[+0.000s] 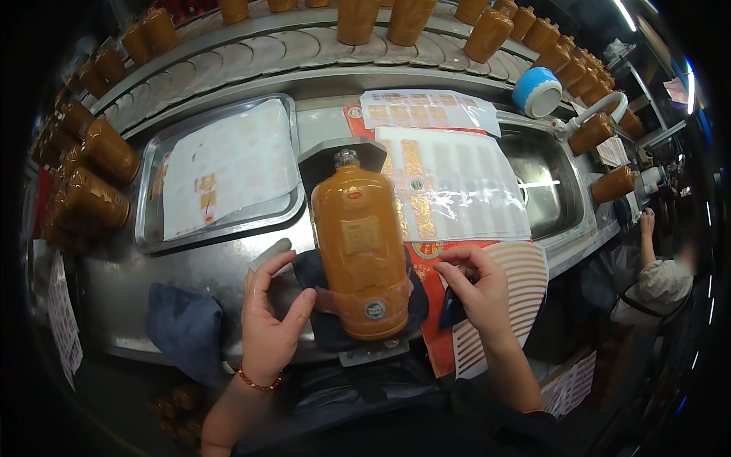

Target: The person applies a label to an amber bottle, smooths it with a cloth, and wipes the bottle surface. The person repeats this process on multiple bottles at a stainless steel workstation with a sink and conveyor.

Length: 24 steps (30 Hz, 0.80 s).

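An orange-brown bottle [364, 228] with a clear threaded neck lies tilted on a metal stand [365, 152], its base toward me. It carries a small red mark, gold decals and a translucent pinkish band with a round green emblem [375, 308] near the base. My left hand [274, 316] is open at the bottle's lower left, thumb and fingers apart, the thumb close to the band's end. To the right, my right hand [476, 286] is curled, thumb near the index finger, with a dark blue flat piece [452, 311] at its fingers. Dark cloth [311, 266] lies under the bottle.
A metal tray [145, 221] with decal sheets stands left; a blue cloth [183, 324] hangs over the front edge. More decal sheets [472, 183] lie right, before a sink [563, 167]. Several bottles [110, 148] crowd the left; a slatted conveyor [282, 53] runs behind. Another person [662, 282] is far right.
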Available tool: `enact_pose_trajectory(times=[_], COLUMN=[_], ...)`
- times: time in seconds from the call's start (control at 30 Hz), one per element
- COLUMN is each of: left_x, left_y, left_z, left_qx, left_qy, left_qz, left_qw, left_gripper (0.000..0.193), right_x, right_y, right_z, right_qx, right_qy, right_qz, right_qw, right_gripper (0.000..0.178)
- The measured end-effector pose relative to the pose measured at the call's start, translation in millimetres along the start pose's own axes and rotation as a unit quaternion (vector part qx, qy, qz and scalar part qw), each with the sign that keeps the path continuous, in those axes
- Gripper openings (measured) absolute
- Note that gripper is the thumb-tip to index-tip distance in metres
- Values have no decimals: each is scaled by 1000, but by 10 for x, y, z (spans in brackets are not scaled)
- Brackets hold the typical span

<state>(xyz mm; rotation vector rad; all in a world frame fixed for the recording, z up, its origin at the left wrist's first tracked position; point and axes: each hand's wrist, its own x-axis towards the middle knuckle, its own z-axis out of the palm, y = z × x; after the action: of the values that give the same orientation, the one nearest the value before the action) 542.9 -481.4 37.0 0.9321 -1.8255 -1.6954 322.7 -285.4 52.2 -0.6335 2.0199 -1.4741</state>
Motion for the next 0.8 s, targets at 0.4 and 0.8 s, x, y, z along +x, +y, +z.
enact_pose_trajectory(times=[0.4,0.8], left_x=[61,68], left_y=[90,10], left_z=[167,176], left_qx=[92,62], left_qy=[-107,-100], left_qz=[85,93], left_qw=[986,989], left_gripper=[75,73], right_x=[63,97], right_y=[-161,-106], right_z=[250,301], right_qx=[179,209], right_qy=[-178,-184], right_qz=[46,60], right_qw=[967,959], right_gripper=[69,65])
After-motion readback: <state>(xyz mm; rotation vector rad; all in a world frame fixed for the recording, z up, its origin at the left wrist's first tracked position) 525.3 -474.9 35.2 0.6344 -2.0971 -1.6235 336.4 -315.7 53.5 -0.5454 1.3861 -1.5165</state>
